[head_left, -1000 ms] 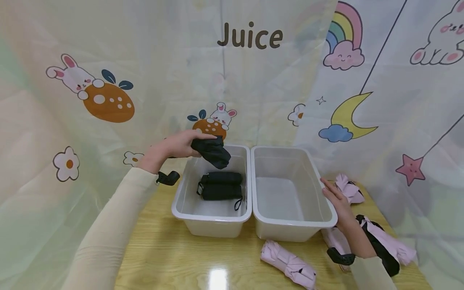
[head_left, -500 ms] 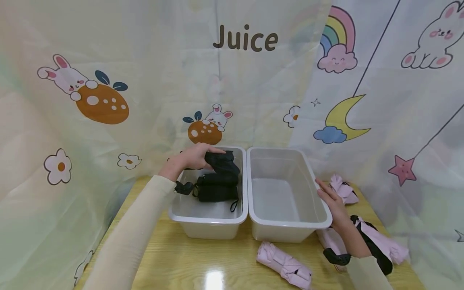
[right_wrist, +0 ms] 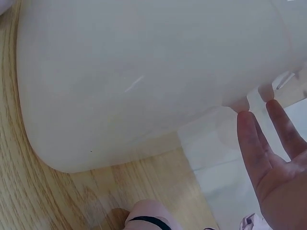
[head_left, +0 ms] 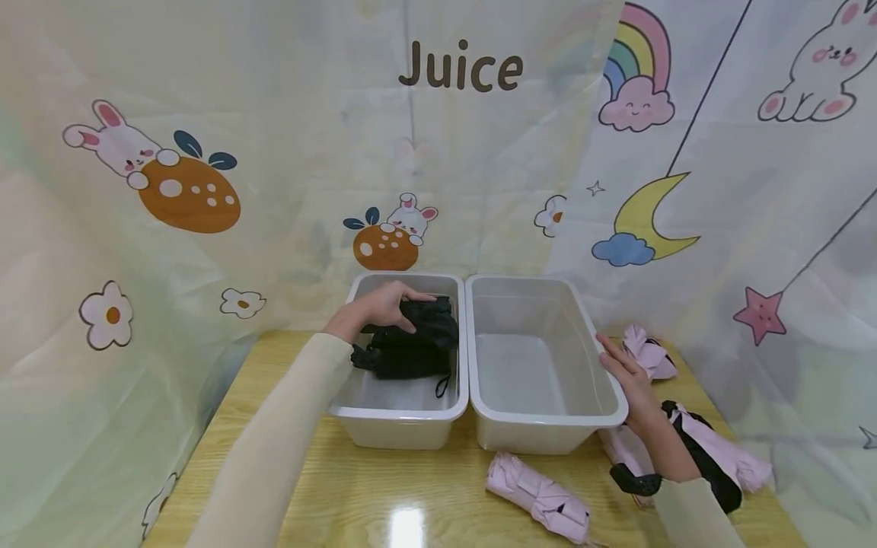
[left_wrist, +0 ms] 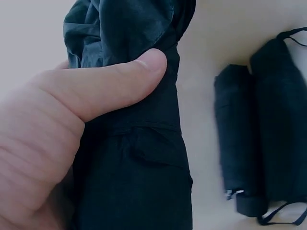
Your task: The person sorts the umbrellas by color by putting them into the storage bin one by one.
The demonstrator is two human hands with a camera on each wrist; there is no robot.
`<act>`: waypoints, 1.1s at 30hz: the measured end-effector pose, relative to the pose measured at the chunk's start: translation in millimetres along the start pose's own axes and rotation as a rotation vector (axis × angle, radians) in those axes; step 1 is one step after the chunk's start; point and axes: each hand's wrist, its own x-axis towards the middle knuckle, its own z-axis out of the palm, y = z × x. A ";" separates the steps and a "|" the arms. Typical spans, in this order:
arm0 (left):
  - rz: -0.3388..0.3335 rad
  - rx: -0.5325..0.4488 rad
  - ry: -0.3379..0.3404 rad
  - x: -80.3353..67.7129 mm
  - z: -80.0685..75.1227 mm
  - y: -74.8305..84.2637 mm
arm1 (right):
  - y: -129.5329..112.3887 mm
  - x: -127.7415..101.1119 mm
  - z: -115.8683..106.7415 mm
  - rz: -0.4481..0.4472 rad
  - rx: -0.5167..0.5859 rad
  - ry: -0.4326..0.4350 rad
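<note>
"Head view, what have we got?"

"Left hand gripping a soft black bundle, right over the left bin. Can't tell whether it touches the bottom. Just by it, two black rolls lie in that bin, one trailing a thin cord loop."

"And the right hand?"

"Fingers long and straight against the outer side of the right bin. Both bins are pale, smooth, round-cornered, rims side by side on the wood-grained table. Near us lies a creased pink roll."

"Left wrist view now!"

"Lovely texture here: thumb pressed flat across the bundle, cloth puffed and wrinkled above it, smoother and straighter below, with a crooked fold. The two rolls sit apart from it, snug together, slim cylinders, matte and dark."

"Right wrist view?"

"Fingers stretched and a little spread, holding nothing, tips meeting the bin's glossy wall, where their reflections show. Below, a rounded pink piece wears a dark band, partly cut off."
</note>
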 end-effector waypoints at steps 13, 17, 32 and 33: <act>-0.079 -0.071 -0.010 11.0 28.4 -27.2 | 3.0 -0.6 1.7 -0.001 0.026 0.007; -0.082 -0.070 0.005 14.1 34.8 -32.4 | 2.2 1.6 0.8 -0.002 0.020 0.003; -0.140 -0.115 0.004 32.3 56.5 -46.6 | 0.8 1.5 0.4 -0.002 0.042 0.001; -0.141 -0.117 0.003 33.1 57.8 -47.4 | 1.1 1.5 0.3 -0.004 0.046 0.000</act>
